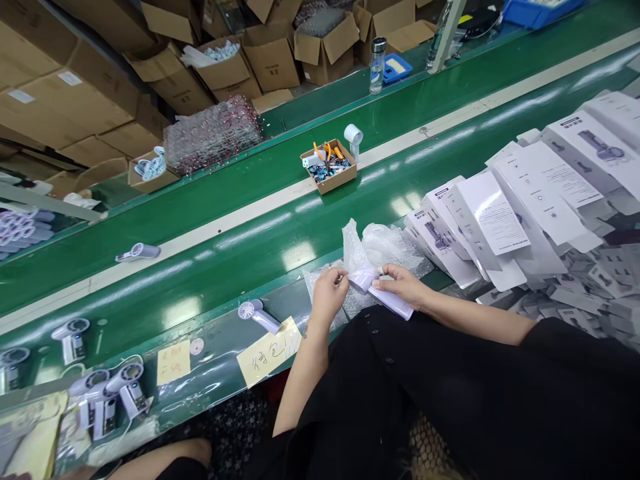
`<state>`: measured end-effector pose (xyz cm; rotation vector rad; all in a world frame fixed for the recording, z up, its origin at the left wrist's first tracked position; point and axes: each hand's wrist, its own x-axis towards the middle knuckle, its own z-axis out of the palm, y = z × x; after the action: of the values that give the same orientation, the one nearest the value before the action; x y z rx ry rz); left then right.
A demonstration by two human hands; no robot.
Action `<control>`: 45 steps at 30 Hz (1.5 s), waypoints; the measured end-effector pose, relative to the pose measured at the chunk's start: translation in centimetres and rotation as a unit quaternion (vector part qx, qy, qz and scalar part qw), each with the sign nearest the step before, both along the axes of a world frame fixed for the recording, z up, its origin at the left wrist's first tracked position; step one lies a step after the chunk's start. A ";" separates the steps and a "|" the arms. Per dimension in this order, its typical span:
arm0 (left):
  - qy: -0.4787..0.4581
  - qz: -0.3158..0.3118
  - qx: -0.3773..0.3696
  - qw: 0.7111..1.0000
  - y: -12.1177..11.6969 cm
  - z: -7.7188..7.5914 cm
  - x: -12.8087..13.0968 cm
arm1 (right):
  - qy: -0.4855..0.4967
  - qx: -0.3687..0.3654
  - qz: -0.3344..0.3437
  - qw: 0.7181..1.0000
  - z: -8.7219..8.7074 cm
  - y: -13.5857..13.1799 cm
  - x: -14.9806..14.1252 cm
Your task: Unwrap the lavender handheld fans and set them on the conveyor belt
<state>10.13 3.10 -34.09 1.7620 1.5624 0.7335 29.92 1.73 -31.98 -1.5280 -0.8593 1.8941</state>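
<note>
Beside the green conveyor (250,237), steady the handheld fan (395,305) at the tabletop's (213,363) near edge with right grip (410,289) closed on its handle. Press lightly with left grip (327,293), pinched beside its head.

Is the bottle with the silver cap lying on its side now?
No, the bottle stands upright on its base, beside the small blue tray.
</note>
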 end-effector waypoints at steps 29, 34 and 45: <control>-0.196 0.104 -0.156 0.962 -2.9 2.6 2.6 | -0.151 0.103 0.014 0.983 1.6 0.6 1.2; -0.229 0.163 -0.132 0.951 -2.6 6.1 0.9 | -0.200 0.261 0.130 0.936 5.9 0.7 2.4; -0.496 0.112 -0.361 0.782 -1.3 3.2 -4.2 | 0.013 0.473 0.453 0.756 6.2 3.0 -6.0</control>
<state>5.89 1.78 -30.87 0.4371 1.0420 0.8150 23.88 4.72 -25.74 -0.4136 -2.3647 1.4683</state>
